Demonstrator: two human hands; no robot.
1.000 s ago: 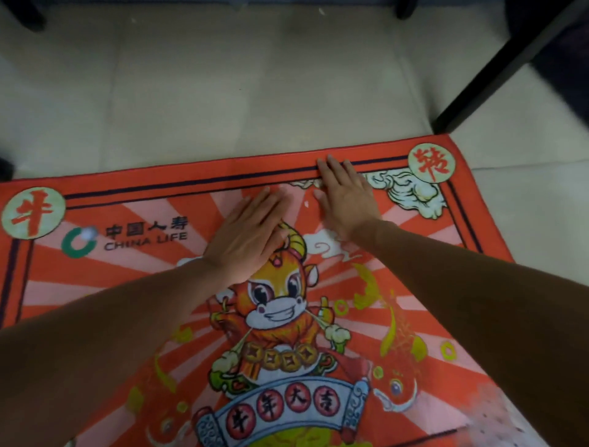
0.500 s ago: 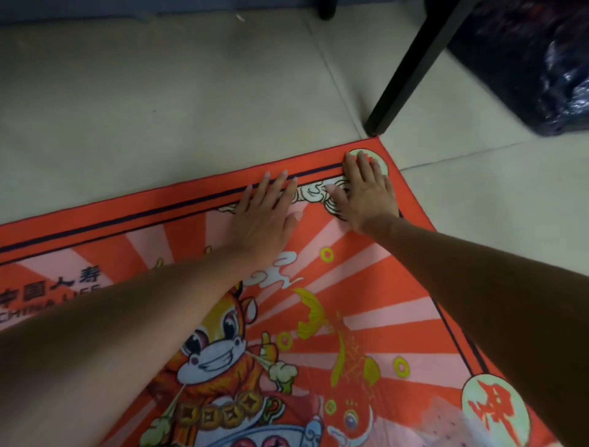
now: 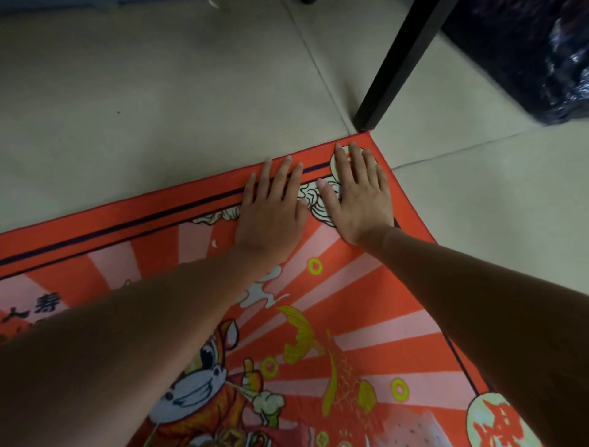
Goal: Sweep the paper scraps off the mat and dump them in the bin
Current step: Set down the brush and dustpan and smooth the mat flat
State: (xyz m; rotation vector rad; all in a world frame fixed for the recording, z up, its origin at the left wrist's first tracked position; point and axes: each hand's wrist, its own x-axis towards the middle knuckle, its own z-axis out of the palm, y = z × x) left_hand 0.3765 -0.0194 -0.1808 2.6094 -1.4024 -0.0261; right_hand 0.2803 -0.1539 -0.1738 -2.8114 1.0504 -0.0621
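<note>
A red-orange mat (image 3: 376, 306) with a cartoon ox lies on the tiled floor. My left hand (image 3: 274, 207) lies flat on it, palm down, fingertips reaching the far border. Right beside it my right hand (image 3: 358, 194) presses flat near the mat's far right corner, fingers over a pale round emblem. Both hands have straight fingers and hold nothing. One small white scrap (image 3: 214, 244) shows on the mat just left of my left wrist. A black plastic bin bag (image 3: 529, 54) sits at the top right.
A black furniture leg (image 3: 392, 67) stands on the floor right at the mat's far right corner. Pale tiled floor (image 3: 153, 105) stretches beyond the mat's far edge and to its right. A tiny white bit (image 3: 213, 3) lies on the floor at the top.
Both flat hands have slid across the mat toward its far right corner; the right hand now covers the corner emblem. My view has turned right, bringing the black bag in.
</note>
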